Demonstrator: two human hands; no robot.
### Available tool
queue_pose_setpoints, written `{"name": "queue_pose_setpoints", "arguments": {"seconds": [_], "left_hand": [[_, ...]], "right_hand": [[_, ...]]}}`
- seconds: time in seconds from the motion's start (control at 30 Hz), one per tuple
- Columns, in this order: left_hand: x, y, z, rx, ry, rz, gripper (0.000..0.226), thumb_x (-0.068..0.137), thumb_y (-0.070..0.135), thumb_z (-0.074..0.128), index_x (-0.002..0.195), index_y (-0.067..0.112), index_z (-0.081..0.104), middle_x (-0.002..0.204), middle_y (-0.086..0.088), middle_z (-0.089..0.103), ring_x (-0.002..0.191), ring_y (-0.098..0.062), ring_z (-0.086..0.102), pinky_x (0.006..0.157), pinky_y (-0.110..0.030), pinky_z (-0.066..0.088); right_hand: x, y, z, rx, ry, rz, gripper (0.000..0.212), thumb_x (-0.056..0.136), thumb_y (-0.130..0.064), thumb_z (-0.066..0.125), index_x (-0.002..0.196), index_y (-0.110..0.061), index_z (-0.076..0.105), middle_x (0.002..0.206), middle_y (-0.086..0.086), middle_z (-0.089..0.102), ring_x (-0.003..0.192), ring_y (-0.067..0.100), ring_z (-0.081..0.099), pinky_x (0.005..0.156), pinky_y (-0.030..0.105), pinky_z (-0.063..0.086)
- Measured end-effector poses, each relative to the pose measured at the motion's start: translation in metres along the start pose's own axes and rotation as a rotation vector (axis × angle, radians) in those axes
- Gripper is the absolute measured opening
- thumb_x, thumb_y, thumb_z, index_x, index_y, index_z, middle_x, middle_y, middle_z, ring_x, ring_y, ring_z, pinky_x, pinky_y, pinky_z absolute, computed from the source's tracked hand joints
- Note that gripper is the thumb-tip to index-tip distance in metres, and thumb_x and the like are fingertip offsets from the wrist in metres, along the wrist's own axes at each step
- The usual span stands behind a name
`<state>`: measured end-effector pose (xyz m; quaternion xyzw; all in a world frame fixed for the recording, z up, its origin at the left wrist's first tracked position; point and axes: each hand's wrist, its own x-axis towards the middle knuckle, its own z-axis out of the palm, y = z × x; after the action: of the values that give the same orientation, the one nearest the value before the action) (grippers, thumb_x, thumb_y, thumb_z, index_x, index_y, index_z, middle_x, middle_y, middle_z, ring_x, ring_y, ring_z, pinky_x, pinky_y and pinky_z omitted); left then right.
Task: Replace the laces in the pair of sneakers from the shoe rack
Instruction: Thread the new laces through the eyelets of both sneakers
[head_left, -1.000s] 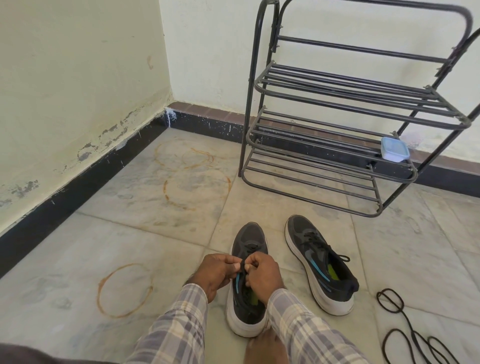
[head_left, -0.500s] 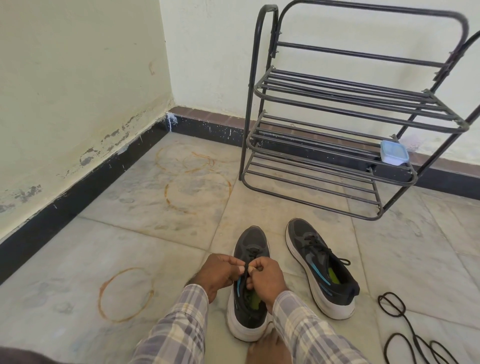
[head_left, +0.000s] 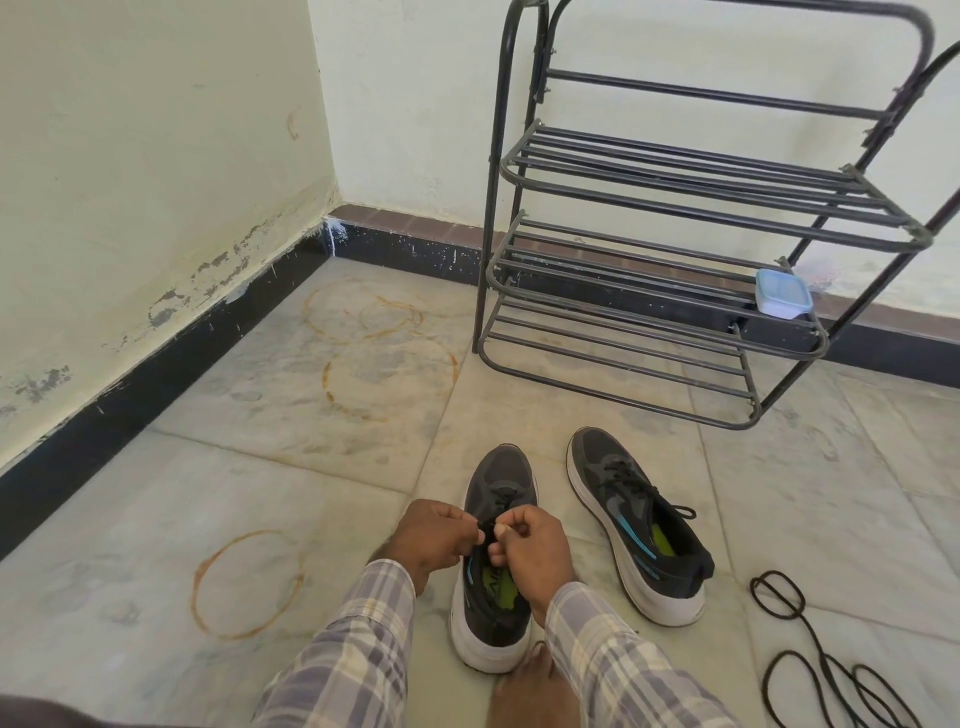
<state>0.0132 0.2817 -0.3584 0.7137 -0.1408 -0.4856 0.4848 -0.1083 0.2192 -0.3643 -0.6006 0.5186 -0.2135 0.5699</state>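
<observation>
1. While the near sneaker (head_left: 498, 467) stands on the tiled floor (head_left: 260, 493) with its toe toward the shoe rack (head_left: 685, 171), the person works at its black lace (head_left: 503, 493) close to the tongue.
2. The left hand (head_left: 434, 538) and the right hand (head_left: 537, 545) meet above the shoe opening. The fingers of each are curled and seem to pinch the lace between thumb and finger.
3. The second sneaker (head_left: 639, 519) lies just beside it on the right, not touching, with its own lace in place.
4. A loose lace (head_left: 810, 639) lies in coils on the floor further right, well apart from both shoes.
5. The lace is judged thin, soft and light, but it can stick in the eyelets. It is better to hold it close to an eyelet, not at the far end, and to pull one crossing at a time.
6. The shoe looks light and may slide on the smooth tile, so the bare foot (head_left: 535, 686) at its heel could hold it steady.
7. A small plastic box (head_left: 783, 293) rests on a lower shelf of the rack.
</observation>
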Motion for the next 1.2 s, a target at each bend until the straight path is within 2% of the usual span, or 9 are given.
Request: {"name": "queue_pose_setpoints", "arguments": {"seconds": [0.13, 0.33, 0.47, 0.53, 0.6, 0.73, 0.9, 1.03, 1.2], "left_hand": [[0.003, -0.006, -0.003, -0.092, -0.020, -0.105, 0.011, 0.081, 0.000, 0.073, 0.089, 0.008, 0.070, 0.062, -0.002, 0.063, 0.052, -0.008, 0.054, 0.049, -0.021, 0.034], [0.005, -0.007, -0.003, -0.125, -0.046, -0.148, 0.010, 0.083, 0.005, 0.074, 0.088, 0.013, 0.071, 0.064, 0.001, 0.057, 0.058, -0.009, 0.042, 0.054, -0.022, 0.035], [0.006, -0.007, -0.003, -0.126, -0.059, -0.161, 0.010, 0.084, 0.007, 0.074, 0.089, 0.015, 0.071, 0.074, -0.001, 0.061, 0.071, -0.011, 0.048, 0.067, -0.026, 0.040], [0.007, -0.008, -0.003, -0.113, -0.069, -0.156, 0.009, 0.084, 0.008, 0.073, 0.088, 0.016, 0.072, 0.074, 0.000, 0.062, 0.071, -0.011, 0.048, 0.067, -0.026, 0.039], [0.009, -0.009, -0.003, -0.100, -0.071, -0.144, 0.008, 0.084, 0.008, 0.073, 0.087, 0.016, 0.072, 0.069, 0.001, 0.061, 0.066, -0.010, 0.047, 0.063, -0.024, 0.038], [0.010, -0.011, -0.003, -0.099, -0.072, -0.136, 0.008, 0.084, 0.008, 0.073, 0.086, 0.016, 0.072, 0.066, 0.002, 0.061, 0.064, -0.010, 0.047, 0.062, -0.024, 0.037], [0.010, -0.014, -0.002, -0.139, -0.073, -0.113, 0.011, 0.083, 0.002, 0.073, 0.081, 0.013, 0.072, 0.064, 0.000, 0.059, 0.058, -0.009, 0.045, 0.057, -0.022, 0.034], [0.011, -0.016, -0.002, -0.156, -0.064, -0.094, 0.013, 0.080, -0.001, 0.074, 0.078, 0.011, 0.073, 0.057, 0.000, 0.058, 0.054, -0.009, 0.043, 0.053, -0.022, 0.030], [0.010, -0.016, -0.002, -0.144, -0.063, -0.075, 0.012, 0.079, -0.001, 0.075, 0.082, 0.011, 0.074, 0.061, 0.000, 0.060, 0.054, -0.008, 0.044, 0.053, -0.021, 0.032]], "right_hand": [[0.001, 0.003, 0.004, -0.030, 0.018, 0.005, 0.015, 0.094, 0.003, 0.054, 0.086, -0.005, 0.064, 0.070, 0.007, 0.063, 0.055, 0.011, 0.059, 0.058, 0.023, 0.053], [0.001, 0.004, 0.005, -0.095, 0.036, 0.007, 0.017, 0.094, -0.002, 0.056, 0.083, -0.012, 0.064, 0.071, 0.004, 0.066, 0.059, 0.011, 0.062, 0.067, 0.030, 0.059], [-0.001, 0.002, 0.009, -0.199, 0.065, -0.015, 0.019, 0.092, -0.009, 0.059, 0.078, -0.022, 0.062, 0.073, 0.001, 0.068, 0.068, 0.017, 0.067, 0.075, 0.039, 0.060], [-0.002, 0.001, 0.011, -0.249, 0.079, -0.028, 0.020, 0.091, -0.013, 0.060, 0.075, -0.025, 0.061, 0.076, 0.000, 0.069, 0.075, 0.020, 0.068, 0.079, 0.043, 0.058], [-0.005, -0.003, 0.012, -0.291, 0.090, -0.032, 0.020, 0.093, -0.014, 0.059, 0.076, -0.025, 0.060, 0.079, -0.002, 0.067, 0.078, 0.018, 0.066, 0.081, 0.037, 0.056], [-0.006, -0.006, 0.013, -0.411, 0.121, -0.075, 0.016, 0.097, -0.016, 0.052, 0.083, -0.022, 0.057, 0.089, -0.002, 0.062, 0.079, 0.014, 0.055, 0.073, 0.025, 0.041], [-0.008, -0.007, 0.020, -0.575, 0.120, -0.107, 0.010, 0.095, -0.016, 0.046, 0.094, -0.014, 0.056, 0.100, 0.004, 0.055, 0.088, 0.021, 0.056, 0.076, 0.030, 0.044], [-0.008, -0.006, 0.019, -0.685, 0.043, -0.154, 0.010, 0.092, -0.011, 0.049, 0.100, -0.013, 0.055, 0.104, 0.005, 0.051, 0.091, 0.022, 0.054, 0.080, 0.033, 0.045], [-0.008, -0.005, 0.017, -0.716, 0.015, -0.185, 0.010, 0.091, -0.008, 0.049, 0.098, -0.013, 0.054, 0.101, 0.003, 0.048, 0.086, 0.020, 0.049, 0.078, 0.030, 0.043]]}}
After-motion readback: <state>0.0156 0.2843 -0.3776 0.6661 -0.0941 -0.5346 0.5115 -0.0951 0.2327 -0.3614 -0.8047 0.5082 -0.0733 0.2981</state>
